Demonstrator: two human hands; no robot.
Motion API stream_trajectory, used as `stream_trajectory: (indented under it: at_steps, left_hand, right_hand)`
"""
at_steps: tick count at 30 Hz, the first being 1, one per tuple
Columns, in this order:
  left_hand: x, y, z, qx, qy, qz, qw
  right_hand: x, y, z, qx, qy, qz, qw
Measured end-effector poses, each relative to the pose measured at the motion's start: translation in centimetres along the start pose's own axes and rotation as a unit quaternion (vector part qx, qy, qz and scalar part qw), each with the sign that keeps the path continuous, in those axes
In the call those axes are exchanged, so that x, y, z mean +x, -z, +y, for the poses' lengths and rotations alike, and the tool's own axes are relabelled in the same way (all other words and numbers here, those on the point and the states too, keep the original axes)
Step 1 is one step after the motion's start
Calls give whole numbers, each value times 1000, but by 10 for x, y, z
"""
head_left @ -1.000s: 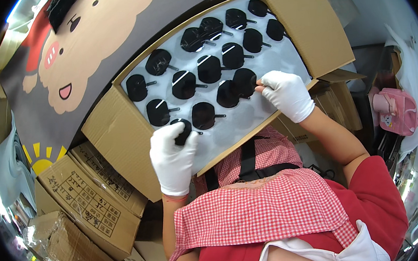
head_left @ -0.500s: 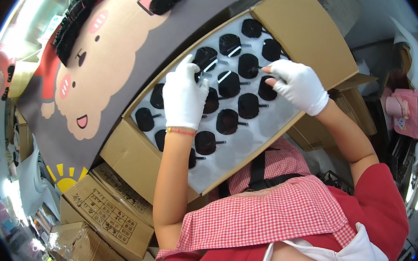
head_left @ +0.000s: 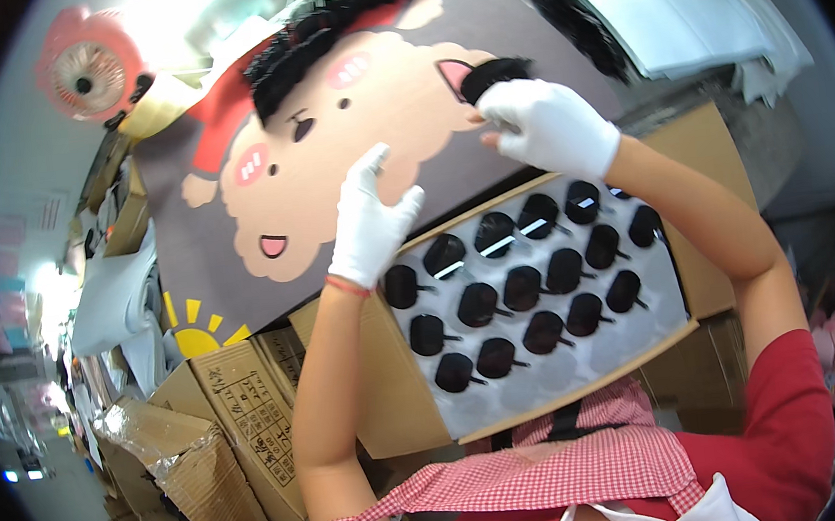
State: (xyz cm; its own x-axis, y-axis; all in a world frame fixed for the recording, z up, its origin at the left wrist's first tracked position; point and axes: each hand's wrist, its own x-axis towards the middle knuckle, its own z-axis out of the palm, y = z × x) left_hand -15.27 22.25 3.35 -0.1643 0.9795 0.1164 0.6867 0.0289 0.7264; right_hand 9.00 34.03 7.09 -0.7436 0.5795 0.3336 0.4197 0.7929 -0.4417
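My left hand (head_left: 371, 223), in a white glove with bare fingertips, hangs over the near part of the mat by the carton's far left corner. Its thumb and fingers are apart and nothing shows between them. My right hand (head_left: 554, 129), gloved alike, is beyond the carton beside a short black bristly-looking bundle (head_left: 498, 74) on the mat. Its thumb and forefinger tips are apart, with nothing visible between them. Below, the open cardboard carton (head_left: 399, 383) holds rows of dark rounded lens-like discs (head_left: 524, 288), each with a small tab, on a pale sheet.
A grey mat (head_left: 203, 221) with a cartoon animal covers the table. Long black bristly-looking rows (head_left: 335, 27) lie along its far side, with another (head_left: 565, 15) near white sheets (head_left: 655, 12). A pink fan (head_left: 90, 71) stands far left; cardboard boxes (head_left: 252, 417) stand at left.
My right hand has left the discs in the carton and moved beyond it to the short black bundle. The left hand has come off the discs to the mat. The view has shifted.
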Motion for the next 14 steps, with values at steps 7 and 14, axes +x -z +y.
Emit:
stream_trajectory:
  at_steps: [7, 14]
  left_hand:
    - [101, 53, -157, 136, 89, 213, 964]
    - [156, 82, -213, 82, 171, 238, 953]
  right_hand:
    - [217, -95, -7, -163, 97, -95, 977]
    - [341, -166, -7, -357, 102, -55, 927]
